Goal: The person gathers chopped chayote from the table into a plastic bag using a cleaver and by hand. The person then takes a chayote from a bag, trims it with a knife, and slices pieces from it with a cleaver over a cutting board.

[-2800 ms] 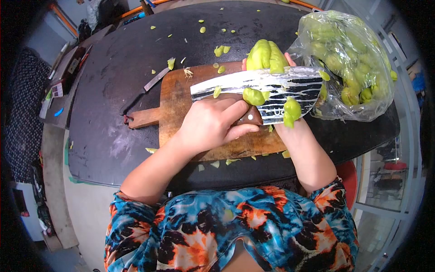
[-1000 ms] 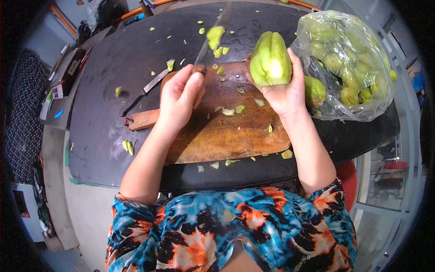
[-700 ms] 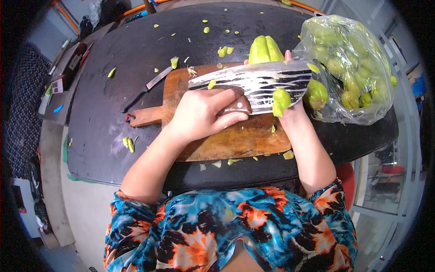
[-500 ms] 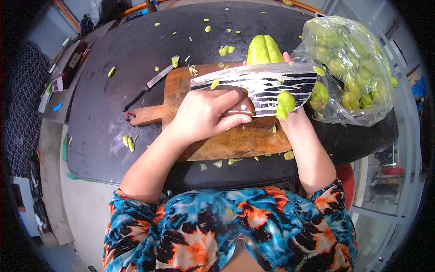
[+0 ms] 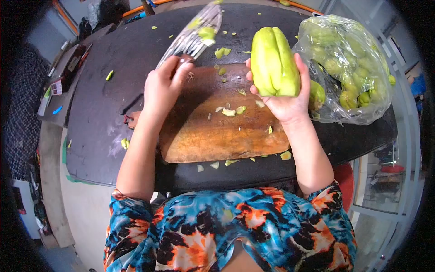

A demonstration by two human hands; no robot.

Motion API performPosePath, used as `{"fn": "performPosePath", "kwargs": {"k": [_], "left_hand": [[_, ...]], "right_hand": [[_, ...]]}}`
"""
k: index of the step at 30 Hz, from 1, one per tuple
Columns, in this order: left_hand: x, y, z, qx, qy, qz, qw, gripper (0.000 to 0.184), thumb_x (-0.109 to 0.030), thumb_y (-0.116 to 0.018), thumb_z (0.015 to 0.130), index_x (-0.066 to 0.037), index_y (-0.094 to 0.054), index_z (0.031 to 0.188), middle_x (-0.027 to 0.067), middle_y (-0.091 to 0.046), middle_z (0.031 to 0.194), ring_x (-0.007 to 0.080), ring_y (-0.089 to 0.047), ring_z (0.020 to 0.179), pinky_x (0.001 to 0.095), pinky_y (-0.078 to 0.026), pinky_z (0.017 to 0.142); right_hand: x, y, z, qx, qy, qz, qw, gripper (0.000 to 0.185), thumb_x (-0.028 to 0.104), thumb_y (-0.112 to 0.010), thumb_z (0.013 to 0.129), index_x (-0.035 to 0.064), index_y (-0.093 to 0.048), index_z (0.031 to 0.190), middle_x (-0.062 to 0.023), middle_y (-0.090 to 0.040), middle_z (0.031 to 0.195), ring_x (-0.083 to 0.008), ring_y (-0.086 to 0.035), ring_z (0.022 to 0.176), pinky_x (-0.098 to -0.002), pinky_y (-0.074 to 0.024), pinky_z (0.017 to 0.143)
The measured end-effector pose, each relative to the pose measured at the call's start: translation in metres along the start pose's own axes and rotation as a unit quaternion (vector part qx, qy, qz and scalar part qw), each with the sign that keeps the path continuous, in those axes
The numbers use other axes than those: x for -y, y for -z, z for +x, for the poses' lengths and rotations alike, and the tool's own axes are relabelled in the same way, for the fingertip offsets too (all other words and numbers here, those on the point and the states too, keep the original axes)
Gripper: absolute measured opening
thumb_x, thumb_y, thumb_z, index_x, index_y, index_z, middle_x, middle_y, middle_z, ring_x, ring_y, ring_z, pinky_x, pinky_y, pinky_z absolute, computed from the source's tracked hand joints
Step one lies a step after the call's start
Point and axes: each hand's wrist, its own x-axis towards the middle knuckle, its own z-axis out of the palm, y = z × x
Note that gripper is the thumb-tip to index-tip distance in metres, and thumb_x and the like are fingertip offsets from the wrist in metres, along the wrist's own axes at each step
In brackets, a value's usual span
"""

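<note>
My left hand (image 5: 165, 84) is closed around the brown handle of a broad kitchen knife (image 5: 188, 41), raised above the board's far left side. The blade is blurred, points up and away, and carries bits of green peel. In my right hand (image 5: 290, 106) is a large pale green chayote (image 5: 274, 63), held upright with the thumb on its right side and fingertips showing at its left. Its lower end looks cut flat. Below both hands lies a wooden cutting board (image 5: 217, 140) with peel scraps (image 5: 229, 111) on it.
A clear plastic bag (image 5: 344, 68) of several chayotes stands at the right, with another chayote (image 5: 317, 95) at its near left edge. Green scraps (image 5: 222, 52) are scattered over the dark table (image 5: 104, 149). A box (image 5: 68, 68) sits beyond the left edge.
My left hand has swung the knife away from the chayote, up and to the left, uncovering the board. The chayote now shows whole in my right hand, turned and a little nearer.
</note>
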Motion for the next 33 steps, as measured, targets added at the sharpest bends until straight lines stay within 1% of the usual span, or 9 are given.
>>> {"fn": "performPosePath", "kwargs": {"k": [5, 6, 9, 11, 17, 24, 28, 29, 33], "left_hand": [[-0.025, -0.001, -0.021, 0.084, -0.051, 0.006, 0.995, 0.020, -0.022, -0.060, 0.088, -0.002, -0.057, 0.090, 0.0010, -0.051, 0.068, 0.0086, -0.048, 0.068, 0.0254, -0.041, 0.063], [-0.034, -0.005, -0.023, 0.061, -0.152, -0.010, 0.987, 0.028, -0.030, -0.068, 0.081, -0.005, -0.057, 0.082, 0.0127, -0.056, 0.064, 0.0256, -0.058, 0.058, 0.0331, -0.045, 0.055], [-0.046, -0.005, -0.033, 0.137, -0.223, 0.009, 0.965, 0.031, -0.036, -0.070, 0.078, -0.007, -0.059, 0.081, 0.0116, -0.058, 0.068, 0.0297, -0.060, 0.063, 0.0355, -0.047, 0.056], [-0.049, -0.009, -0.038, 0.159, -0.265, -0.003, 0.951, 0.037, -0.038, -0.070, 0.077, -0.004, -0.057, 0.084, 0.0116, -0.058, 0.072, 0.0291, -0.060, 0.065, 0.0342, -0.046, 0.058], [-0.049, -0.009, -0.039, 0.180, -0.284, 0.057, 0.940, 0.038, -0.039, -0.070, 0.075, -0.005, -0.059, 0.086, 0.0124, -0.060, 0.075, 0.0325, -0.062, 0.071, 0.0382, -0.048, 0.062], [0.000, 0.004, -0.002, 0.021, 0.026, -0.044, 0.998, 0.025, -0.020, -0.058, 0.091, 0.002, -0.059, 0.103, 0.0005, -0.060, 0.078, 0.0065, -0.051, 0.073, 0.0231, -0.043, 0.065], [-0.027, 0.002, -0.023, 0.105, -0.062, -0.021, 0.992, 0.024, -0.024, -0.063, 0.087, -0.001, -0.056, 0.086, -0.0004, -0.053, 0.067, 0.0068, -0.047, 0.066, 0.0254, -0.041, 0.060], [-0.037, 0.001, -0.030, 0.127, -0.125, 0.005, 0.984, 0.028, -0.028, -0.065, 0.085, -0.002, -0.056, 0.083, 0.0022, -0.052, 0.065, 0.0109, -0.050, 0.062, 0.0271, -0.042, 0.058], [-0.063, -0.010, -0.047, 0.188, -0.303, 0.015, 0.934, 0.039, -0.041, -0.072, 0.074, -0.005, -0.056, 0.078, 0.0087, -0.054, 0.066, 0.0290, -0.057, 0.059, 0.0357, -0.045, 0.053]], "right_hand": [[0.001, 0.011, 0.001, -0.026, -0.008, 0.000, 1.000, 0.059, 0.051, -0.046, 0.087, 0.0052, -0.051, 0.124, -0.0162, -0.061, 0.108, -0.0307, -0.061, 0.097, -0.0427, -0.0525, 0.079], [-0.003, 0.018, 0.003, -0.012, -0.005, 0.059, 0.998, 0.058, 0.050, -0.045, 0.088, 0.0054, -0.051, 0.124, -0.0157, -0.061, 0.109, -0.0301, -0.060, 0.100, -0.0431, -0.0506, 0.083], [-0.014, 0.033, 0.006, 0.051, 0.006, 0.216, 0.975, 0.052, 0.046, -0.041, 0.092, 0.0057, -0.050, 0.124, -0.0148, -0.056, 0.120, -0.0280, -0.052, 0.114, -0.0434, -0.0406, 0.099], [-0.021, 0.044, 0.008, 0.130, 0.001, 0.198, 0.972, 0.049, 0.043, -0.039, 0.094, 0.0044, -0.049, 0.124, -0.0144, -0.054, 0.121, -0.0281, -0.052, 0.113, -0.0435, -0.0411, 0.099], [-0.022, 0.040, 0.002, 0.049, -0.017, 0.145, 0.988, 0.044, 0.039, -0.042, 0.095, 0.0040, -0.050, 0.120, -0.0120, -0.056, 0.118, -0.0256, -0.055, 0.108, -0.0417, -0.0450, 0.095], [-0.006, 0.005, 0.000, 0.053, -0.036, 0.008, 0.998, 0.064, 0.053, -0.045, 0.086, 0.0029, -0.050, 0.126, -0.0166, -0.061, 0.110, -0.0333, -0.063, 0.095, -0.0482, -0.0528, 0.081], [-0.007, 0.000, 0.000, -0.035, -0.019, 0.022, 0.999, 0.061, 0.053, -0.044, 0.087, 0.0050, -0.051, 0.124, -0.0142, -0.061, 0.110, -0.0304, -0.062, 0.098, -0.0466, -0.0503, 0.087], [-0.010, 0.019, 0.003, -0.036, -0.001, 0.133, 0.990, 0.059, 0.052, -0.044, 0.087, 0.0055, -0.052, 0.123, -0.0129, -0.060, 0.112, -0.0272, -0.059, 0.104, -0.0449, -0.0473, 0.091], [-0.004, 0.013, 0.001, -0.081, -0.063, 0.137, 0.985, 0.050, 0.047, -0.042, 0.090, 0.0060, -0.055, 0.117, -0.0142, -0.060, 0.113, -0.0247, -0.058, 0.104, -0.0412, -0.0451, 0.093]]}}
